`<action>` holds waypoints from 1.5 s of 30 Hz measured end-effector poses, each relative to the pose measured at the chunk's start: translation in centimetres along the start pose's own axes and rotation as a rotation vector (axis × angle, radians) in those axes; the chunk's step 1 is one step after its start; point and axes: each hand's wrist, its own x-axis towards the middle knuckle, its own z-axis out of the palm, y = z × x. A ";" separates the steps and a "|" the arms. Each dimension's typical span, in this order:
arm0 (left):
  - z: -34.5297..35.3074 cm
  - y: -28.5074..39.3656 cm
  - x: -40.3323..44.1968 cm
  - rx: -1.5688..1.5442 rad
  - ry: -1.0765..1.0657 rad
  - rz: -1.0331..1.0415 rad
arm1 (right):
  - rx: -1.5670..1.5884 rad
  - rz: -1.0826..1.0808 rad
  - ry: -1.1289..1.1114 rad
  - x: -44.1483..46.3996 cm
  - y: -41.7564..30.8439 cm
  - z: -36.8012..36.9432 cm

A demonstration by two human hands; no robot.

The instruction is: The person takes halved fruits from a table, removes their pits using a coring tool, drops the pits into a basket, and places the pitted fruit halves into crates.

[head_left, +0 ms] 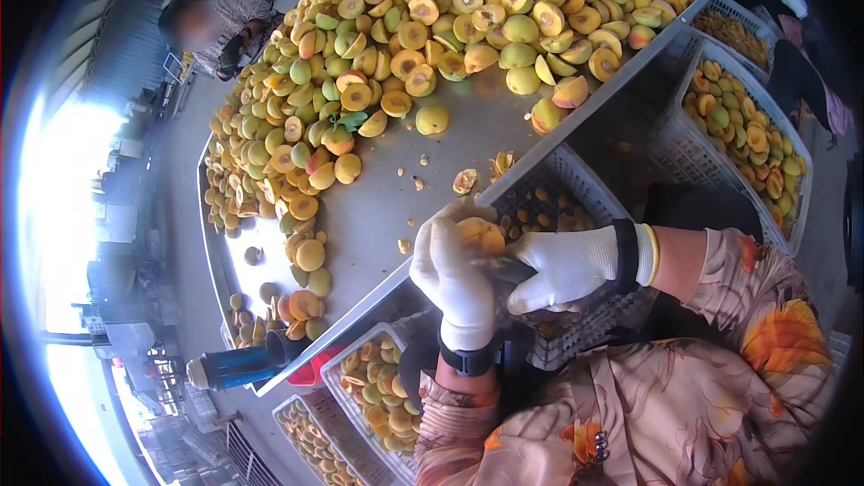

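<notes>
My left hand (457, 283), in a white glove, is closed around a yellow peach half (481, 236) with its orange flesh facing up. My right hand (571, 265), also gloved in white, is closed on a small dark-handled tool (507, 271). The tool's end meets the lower side of the peach, but its tip is hidden. Both hands are above a grey crate (585, 182) holding brown pits and scraps. Just past them runs the rim of a metal table (382, 292), which bears a big heap of halved yellow peaches (396, 45).
Crates of peach halves stand at right (783, 117) and lower left (333, 364). Another crate (733, 36) of scraps is at the upper right. A blue flask (236, 367) lies at the table's near-left corner by a red container (315, 367). Other people are across the table and at upper right.
</notes>
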 end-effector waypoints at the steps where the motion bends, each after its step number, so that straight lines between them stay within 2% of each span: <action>1: 0.2 0.3 -0.1 0.001 -0.022 0.006 | 0.035 0.050 -0.061 -0.4 -0.4 -0.3; 3: 0.5 0.8 -0.5 0.006 -0.063 0.016 | 0.106 0.151 -0.185 -1.3 -1.1 -1.0; 6: 1.4 1.8 -1.6 -0.019 -0.012 0.012 | 0.204 0.144 -0.252 -2.2 -0.8 -0.9; 9: 1.7 2.8 -3.0 0.226 -0.042 0.254 | -0.104 -0.012 -0.103 -2.8 -0.6 0.1; 12: 0.4 3.3 -3.5 0.333 -0.142 0.382 | -0.187 0.010 -0.134 -3.7 -1.0 0.7; 13: 0.8 4.3 -4.4 0.309 -0.126 0.263 | -0.078 0.030 -0.205 -4.0 -1.1 0.9; 16: 1.3 5.0 -5.5 -0.064 -0.146 -0.046 | 0.196 0.081 -0.383 -4.8 -1.4 1.4; 19: 2.1 6.1 -6.0 -0.212 -0.134 -0.124 | 0.357 0.066 -0.421 -5.2 -1.7 2.3; 21: 1.6 7.5 -6.5 -0.325 -0.132 -0.137 | 0.340 0.002 -0.476 -5.5 -2.2 2.8; 23: -1.2 7.4 -6.6 -0.097 -0.043 0.034 | 0.324 -0.026 -0.528 -5.5 -1.8 3.0; 24: -2.9 7.7 -6.9 0.023 0.014 0.111 | 0.322 -0.023 -0.468 -5.9 -1.5 3.4; 25: -5.4 9.0 -7.9 -0.038 0.068 0.041 | 0.161 0.038 -0.352 -6.0 -1.1 3.5; 26: -8.8 10.3 -9.1 0.089 0.062 0.043 | 0.003 0.091 -0.243 -5.8 -0.4 3.6; 27: -11.8 12.0 -10.9 0.173 0.077 0.033 | -0.337 0.031 -0.132 -4.9 1.4 3.7; 28: -14.5 13.8 -13.1 0.241 0.169 -0.102 | -0.668 -0.048 -0.018 -4.0 3.6 3.9; 30: -21.9 13.4 -17.1 0.708 0.223 -0.127 | -1.064 0.120 0.011 -3.5 6.0 3.7; 31: -26.0 12.6 -19.6 0.870 0.194 -0.258 | -1.083 0.217 -0.002 -3.0 6.5 3.6; 32: -29.8 10.5 -22.5 1.019 0.241 -0.432 | -1.118 0.213 -0.014 -2.6 6.9 3.6; 34: -32.3 9.4 -26.7 1.185 0.263 -0.675 | -1.078 0.229 0.014 -1.8 7.3 4.2; 35: -33.9 7.8 -27.8 1.265 0.296 -0.648 | -0.981 0.351 0.032 -1.4 6.7 4.8; 37: -37.5 3.9 -28.8 1.428 0.353 -0.590 | -1.033 0.163 0.070 -0.6 10.1 4.1; 38: -38.3 2.8 -28.3 1.412 0.372 -0.546 | -1.056 0.066 0.088 0.1 11.1 3.8; 41: -39.0 0.1 -23.0 1.412 0.397 -0.429 | -0.960 0.338 0.032 1.4 10.2 5.8; 42: -39.0 -0.8 -21.0 1.442 0.381 -0.401 | -0.960 0.342 0.019 1.6 10.9 6.1; 43: -38.8 -1.3 -19.2 1.480 0.371 -0.469 | -1.077 0.247 -0.012 2.0 12.9 5.5; 45: -38.4 -2.9 -17.5 1.451 0.363 -0.586 | -1.088 0.316 -0.027 2.7 13.8 6.0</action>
